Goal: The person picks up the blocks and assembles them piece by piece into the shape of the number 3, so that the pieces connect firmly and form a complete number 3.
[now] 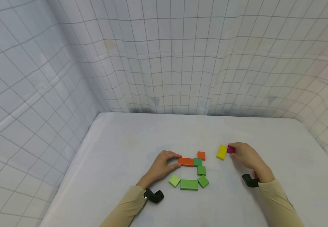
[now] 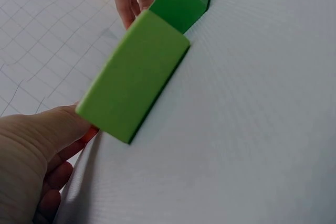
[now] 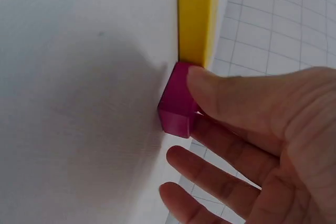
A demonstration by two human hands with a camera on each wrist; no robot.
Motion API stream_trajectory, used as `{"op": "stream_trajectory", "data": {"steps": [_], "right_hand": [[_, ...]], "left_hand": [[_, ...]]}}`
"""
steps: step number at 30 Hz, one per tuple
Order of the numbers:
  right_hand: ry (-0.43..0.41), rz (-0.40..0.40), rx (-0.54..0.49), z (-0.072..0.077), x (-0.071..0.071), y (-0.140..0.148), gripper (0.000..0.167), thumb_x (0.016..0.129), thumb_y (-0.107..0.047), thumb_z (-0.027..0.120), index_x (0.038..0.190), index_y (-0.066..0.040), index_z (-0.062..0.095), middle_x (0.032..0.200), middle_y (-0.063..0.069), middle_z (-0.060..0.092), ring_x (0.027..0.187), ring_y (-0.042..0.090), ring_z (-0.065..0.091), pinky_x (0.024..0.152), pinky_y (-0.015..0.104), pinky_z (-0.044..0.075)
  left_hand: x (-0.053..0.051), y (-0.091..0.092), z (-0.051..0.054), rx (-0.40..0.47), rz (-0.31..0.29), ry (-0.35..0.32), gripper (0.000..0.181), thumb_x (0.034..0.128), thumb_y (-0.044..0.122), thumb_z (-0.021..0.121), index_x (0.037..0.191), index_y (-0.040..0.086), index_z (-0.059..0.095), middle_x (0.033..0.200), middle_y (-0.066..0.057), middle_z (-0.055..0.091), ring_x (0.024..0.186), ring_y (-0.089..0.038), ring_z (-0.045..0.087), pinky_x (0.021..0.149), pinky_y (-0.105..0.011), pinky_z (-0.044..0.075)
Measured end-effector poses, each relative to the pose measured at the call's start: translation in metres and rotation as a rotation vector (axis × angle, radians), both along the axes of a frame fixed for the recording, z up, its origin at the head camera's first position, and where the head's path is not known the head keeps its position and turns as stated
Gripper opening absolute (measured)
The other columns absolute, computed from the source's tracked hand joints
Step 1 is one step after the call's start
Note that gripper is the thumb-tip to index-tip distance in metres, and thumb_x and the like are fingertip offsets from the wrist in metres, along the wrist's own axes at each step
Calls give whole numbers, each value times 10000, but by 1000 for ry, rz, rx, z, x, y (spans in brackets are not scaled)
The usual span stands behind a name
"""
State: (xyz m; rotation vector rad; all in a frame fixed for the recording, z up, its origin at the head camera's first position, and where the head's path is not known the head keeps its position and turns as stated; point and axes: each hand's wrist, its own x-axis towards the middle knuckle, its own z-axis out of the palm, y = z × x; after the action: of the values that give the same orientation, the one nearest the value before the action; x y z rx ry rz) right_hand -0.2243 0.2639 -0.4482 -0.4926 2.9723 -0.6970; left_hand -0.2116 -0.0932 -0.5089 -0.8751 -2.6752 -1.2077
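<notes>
In the head view my left hand (image 1: 161, 164) pinches the left end of a long orange block (image 1: 186, 162) between thumb and index finger. That block's right end meets a dark green block (image 1: 197, 162). In the left wrist view the hand mostly hides the orange block behind its thumb. My right hand (image 1: 247, 155) pinches a small magenta block (image 3: 177, 95) between thumb and forefinger, its other fingers spread apart. The magenta block stands against the near end of a yellow block (image 3: 197, 22) in the right wrist view.
A small orange block (image 1: 201, 155) lies above the dark green one. Below are a green block (image 1: 201, 170), a tilted green block (image 1: 203, 181), a long light green block (image 1: 189, 184) and a lime block (image 1: 174, 180). Something red (image 1: 256, 175) shows beside my right wrist. White gridded cloth (image 1: 166, 63) hangs behind.
</notes>
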Motion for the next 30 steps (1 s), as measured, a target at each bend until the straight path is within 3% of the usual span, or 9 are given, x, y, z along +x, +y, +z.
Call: {"op": "stream_trajectory", "data": {"steps": [6,13,18,22,30], "right_hand": [[-25,-75,33,4,-15,7,289,854,-59,674,1122,49,658,1050,256,626,908,393,566,778,537,452],[-141,-108,79,17,-59,-5,300,816,-88,722,1065,68,661,994,218,646,829,324,568,713,435,479],[-185,-136,64,15,-81,-32,293,786,-101,746,1028,49,674,928,154,643,799,283,550,692,380,470],[-174,-125,18,12,-83,-60,290,769,-122,771,998,38,689,881,125,649,795,273,558,714,382,464],[-142,-113,-65,6,-65,-91,323,792,-192,783,1011,29,699,902,115,674,815,266,567,736,395,470]], "left_hand": [[-1,1,0,-5,-12,3,337,858,310,716,1162,169,684,1093,92,644,990,-110,506,876,-329,406],[-1,0,0,2,-3,9,335,853,302,724,1156,164,687,1096,78,648,986,-123,514,868,-344,409],[1,-1,-2,2,-3,6,332,857,305,719,1158,169,687,1098,78,647,988,-125,512,866,-344,411],[0,0,-2,4,-3,10,331,854,298,723,1157,170,686,1094,83,648,981,-116,510,861,-336,411],[-1,0,-1,-7,0,-22,334,847,287,732,1161,182,688,1098,102,643,982,-92,499,868,-317,405]]}}
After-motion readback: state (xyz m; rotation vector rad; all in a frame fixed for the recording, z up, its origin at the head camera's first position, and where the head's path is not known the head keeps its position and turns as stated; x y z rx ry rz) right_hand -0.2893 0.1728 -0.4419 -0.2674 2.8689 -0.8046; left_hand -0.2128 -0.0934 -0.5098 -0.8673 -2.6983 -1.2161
